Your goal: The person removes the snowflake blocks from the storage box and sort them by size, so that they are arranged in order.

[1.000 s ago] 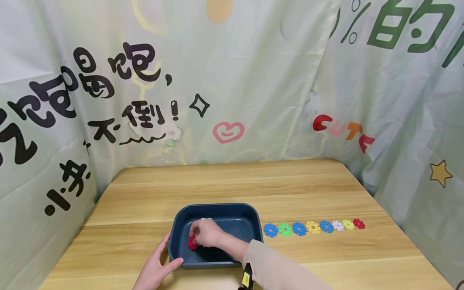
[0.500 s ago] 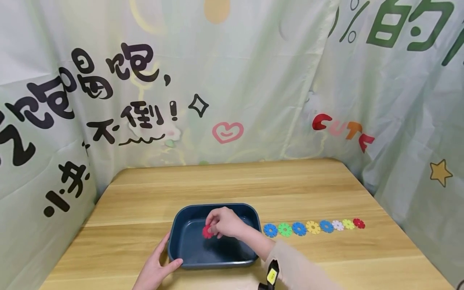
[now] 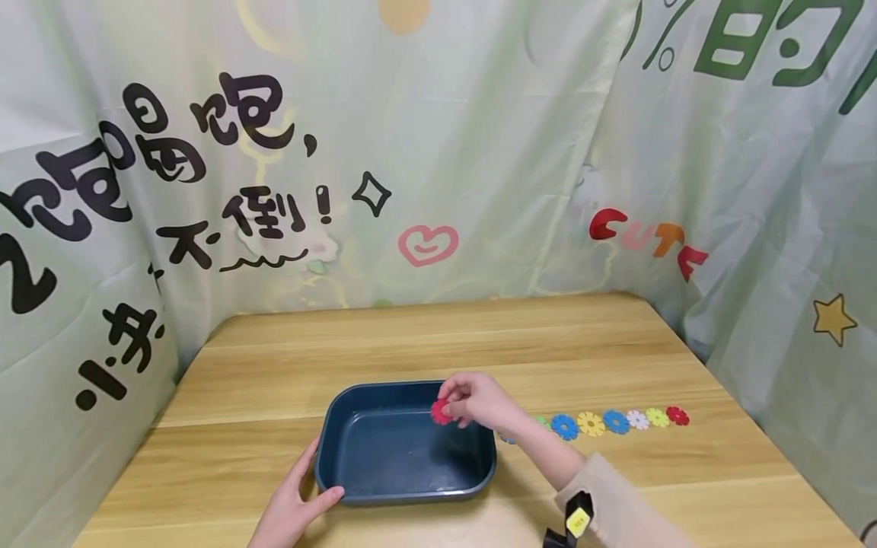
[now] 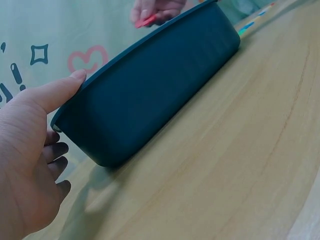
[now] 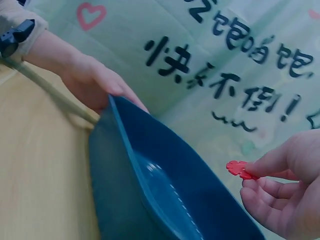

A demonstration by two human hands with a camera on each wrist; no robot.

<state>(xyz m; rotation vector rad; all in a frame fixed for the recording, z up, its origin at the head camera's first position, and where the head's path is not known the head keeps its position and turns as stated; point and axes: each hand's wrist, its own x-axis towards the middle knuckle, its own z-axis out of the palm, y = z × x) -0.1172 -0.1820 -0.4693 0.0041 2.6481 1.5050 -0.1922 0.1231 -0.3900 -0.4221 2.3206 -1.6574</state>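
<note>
A dark blue rectangular basin (image 3: 404, 499) stands on the table, its inside bare in the head view. My left hand (image 3: 293, 502) holds its near left corner, the thumb (image 4: 62, 92) on the rim and the fingers round the end wall. Above the basin's right side my right hand (image 3: 483, 403) pinches a red flower-shaped plastic disc (image 3: 439, 412) between thumb and fingertips. The same red disc (image 5: 239, 169) shows raised over the rim in the right wrist view.
Right of the basin runs a row of flower discs, among them a blue one (image 3: 565, 427), a yellow one (image 3: 591, 424) and a red one (image 3: 677, 415) at the far end. My right forearm partly covers the row's left end. Printed curtains (image 3: 507, 190) surround the wooden table (image 3: 425, 342).
My right hand has lifted the red disc from the basin's left part and carried it rightward and up toward the right side. The left hand stays at the corner.
</note>
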